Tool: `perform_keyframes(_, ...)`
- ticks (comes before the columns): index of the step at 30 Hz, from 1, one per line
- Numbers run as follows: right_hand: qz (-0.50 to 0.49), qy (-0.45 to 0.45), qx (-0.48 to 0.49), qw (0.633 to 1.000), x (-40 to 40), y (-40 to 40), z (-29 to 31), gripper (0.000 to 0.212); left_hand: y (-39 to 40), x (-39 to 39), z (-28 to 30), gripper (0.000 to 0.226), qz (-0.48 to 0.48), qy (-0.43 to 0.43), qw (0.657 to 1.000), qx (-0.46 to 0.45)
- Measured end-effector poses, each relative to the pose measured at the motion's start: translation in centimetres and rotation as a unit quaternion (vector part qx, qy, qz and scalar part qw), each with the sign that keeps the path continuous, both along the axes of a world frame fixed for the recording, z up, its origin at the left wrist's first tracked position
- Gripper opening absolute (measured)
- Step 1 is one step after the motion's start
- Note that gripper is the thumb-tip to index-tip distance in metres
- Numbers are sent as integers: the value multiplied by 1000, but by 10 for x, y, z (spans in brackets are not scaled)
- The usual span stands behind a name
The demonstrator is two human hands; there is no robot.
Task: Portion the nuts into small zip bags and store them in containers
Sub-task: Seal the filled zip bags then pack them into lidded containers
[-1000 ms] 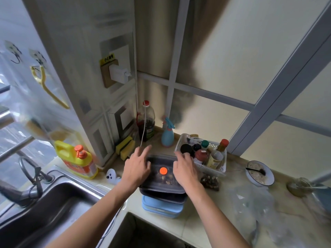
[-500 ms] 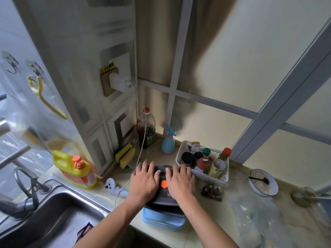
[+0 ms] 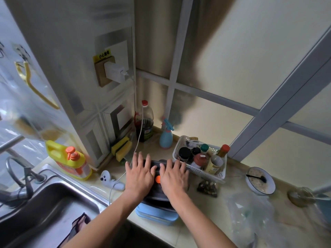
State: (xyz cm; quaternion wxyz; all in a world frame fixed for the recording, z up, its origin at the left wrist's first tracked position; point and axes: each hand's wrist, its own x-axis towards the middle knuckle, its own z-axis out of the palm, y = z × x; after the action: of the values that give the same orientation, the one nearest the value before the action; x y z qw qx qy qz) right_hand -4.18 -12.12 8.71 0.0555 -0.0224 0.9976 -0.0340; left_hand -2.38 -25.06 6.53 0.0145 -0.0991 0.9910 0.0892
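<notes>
A dark container with an orange valve (image 3: 158, 179) in its lid stands on top of a light blue container (image 3: 155, 213) at the counter's front edge. My left hand (image 3: 138, 173) and my right hand (image 3: 173, 176) both lie flat on the dark lid (image 3: 157, 164), fingers spread, one on each side of the valve. The hands hide most of the lid. To the right, a small zip bag of nuts (image 3: 207, 188) lies on the counter.
A white basket of spice bottles (image 3: 217, 177) touches the stack's right side. Behind stand a blue spray bottle (image 3: 166, 136) and a dark sauce bottle (image 3: 144, 122). A steel sink (image 3: 44, 206) and yellow detergent jug (image 3: 69, 161) lie left; a bowl (image 3: 260, 180) and clear plastic bags (image 3: 250, 213) right.
Both hands slid from the lid's outer edges toward its middle and now lie flat beside the valve. The view has drawn closer.
</notes>
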Motion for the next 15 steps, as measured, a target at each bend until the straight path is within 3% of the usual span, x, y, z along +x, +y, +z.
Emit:
perform_keyframes(4, -8, -39, -59, 997, -3, 6, 7, 65, -2, 3, 0, 61, -8, 34, 999, -7)
perform_keyframes(6, -14, -31, -133, 991, -14, 16, 9, 68, -2, 3, 2, 58, -6, 44, 999, -6)
perform_keyframes(8, -62, -76, -265, 959, -32, 31, 12, 69, -1, 4, 3, 57, -5, 50, 999, -5)
perform_keyframes(10, -180, -146, -379, 896, -56, 53, -7, 59, -2, 5, 7, 56, -5, 56, 998, 0)
perform_keyframes(11, -224, -156, -395, 877, -66, 64, -21, 50, -2, 6, 8, 55, -4, 55, 998, 1)
perform_keyframes(13, -265, -163, -334, 889, -78, 88, -53, 34, -2, 6, 10, 55, -3, 39, 999, 0)
perform_keyframes(15, -281, -200, -277, 897, -80, 106, -83, 38, -2, 6, 11, 55, 3, 28, 1000, 2)
